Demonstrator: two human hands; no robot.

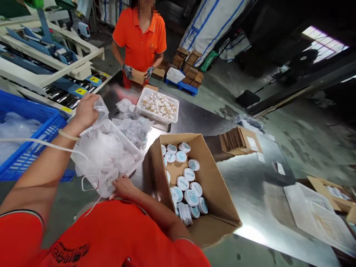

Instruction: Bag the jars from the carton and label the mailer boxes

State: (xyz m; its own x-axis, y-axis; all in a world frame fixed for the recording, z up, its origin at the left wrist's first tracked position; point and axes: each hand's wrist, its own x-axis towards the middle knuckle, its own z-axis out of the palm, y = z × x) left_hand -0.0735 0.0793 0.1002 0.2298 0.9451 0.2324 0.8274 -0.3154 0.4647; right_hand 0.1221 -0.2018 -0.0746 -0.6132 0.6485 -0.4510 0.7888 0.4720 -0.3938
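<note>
My left hand (86,111) is closed on a crumpled clear plastic bag (101,108), raised over the far left corner of a white perforated basket (136,157). Loose clear plastic bags (104,154) fill that basket. Near its front edge, my right hand (125,187) has its fingers curled on the plastic of a bag (107,183). To the right of the basket is an open cardboard box (217,185) with several round white-and-teal tins (191,197) inside, some lying flat and some on edge.
A white basket (176,115) of small white-and-tan pieces is on the metal table (250,185). Flattened cartons (236,140) lie behind the box. Across the table, a person in orange (141,40) holds a small carton (138,76) in gloved hands. A blue crate (52,128) stands left.
</note>
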